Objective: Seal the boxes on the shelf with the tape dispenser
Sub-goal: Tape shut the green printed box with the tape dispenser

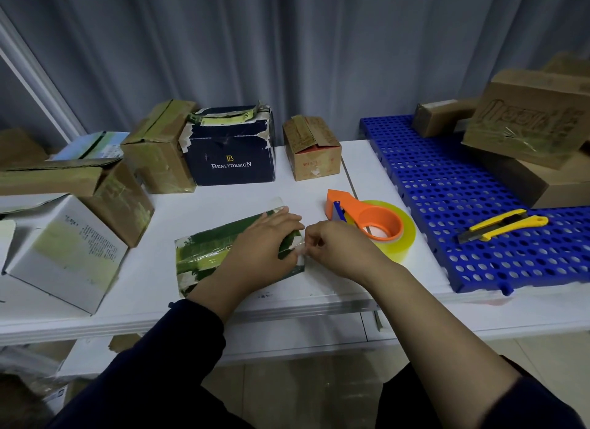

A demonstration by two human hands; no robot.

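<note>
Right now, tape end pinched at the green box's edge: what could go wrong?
1. The right hand pinches only a small tape end at the box edge; it could fold on itself or wrinkle.
2. Only the left hand, lying flat on top, steadies the box; a pull may slide it on the smooth table.
3. The dispenser sits just behind the right wrist and could get knocked.

Flat green box (pixel 223 235) of printed card under glossy, wrinkled clear tape (pixel 204 258), smooth orange plastic tape dispenser (pixel 357 216) with shiny translucent yellowish tape roll (pixel 406 237), matt worn brown cardboard boxes (pixel 311 150) along the back edge of the smooth white shelf (pixel 223 202), perforated blue plastic mat (pixel 447 189), grey cloth curtain (pixel 287 45).
</note>
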